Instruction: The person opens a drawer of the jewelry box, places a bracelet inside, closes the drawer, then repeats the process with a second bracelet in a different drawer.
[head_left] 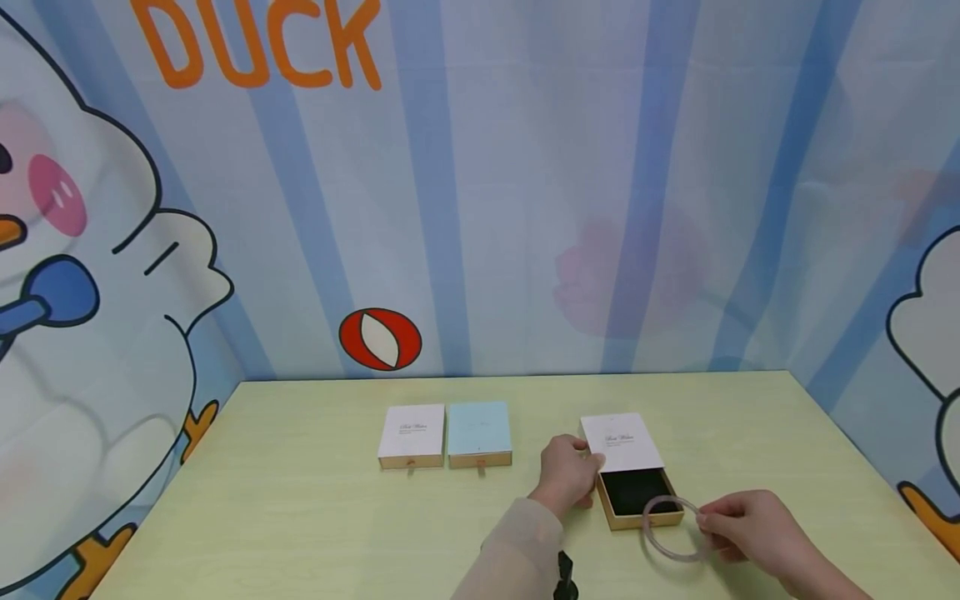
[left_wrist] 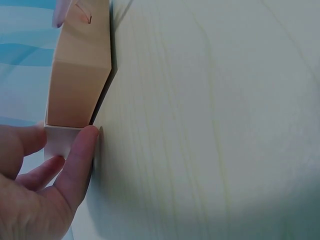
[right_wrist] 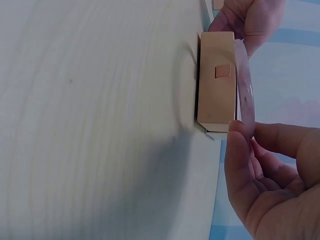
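A white-lidded drawer box (head_left: 621, 442) lies on the table with its tan drawer (head_left: 647, 522) slid partway out toward me, showing a black lining (head_left: 636, 490). My left hand (head_left: 567, 473) holds the white sleeve at its left side; in the left wrist view its fingers (left_wrist: 80, 155) lie against the sleeve beside the drawer. Between thumb and fingertips, my right hand (head_left: 750, 527) pinches a pale pink bangle (head_left: 663, 557). The bangle hangs at the drawer's front right corner, overlapping it in the head view. In the right wrist view the bangle (right_wrist: 245, 92) appears edge-on beside the drawer front.
Two more drawer boxes, one white (head_left: 412, 432) and one light blue (head_left: 479, 430), stand side by side to the left, both with small pull tabs. A black object (head_left: 566, 577) shows by the left sleeve. A printed cloth backdrop (head_left: 510, 208) rises behind the table (head_left: 315, 500).
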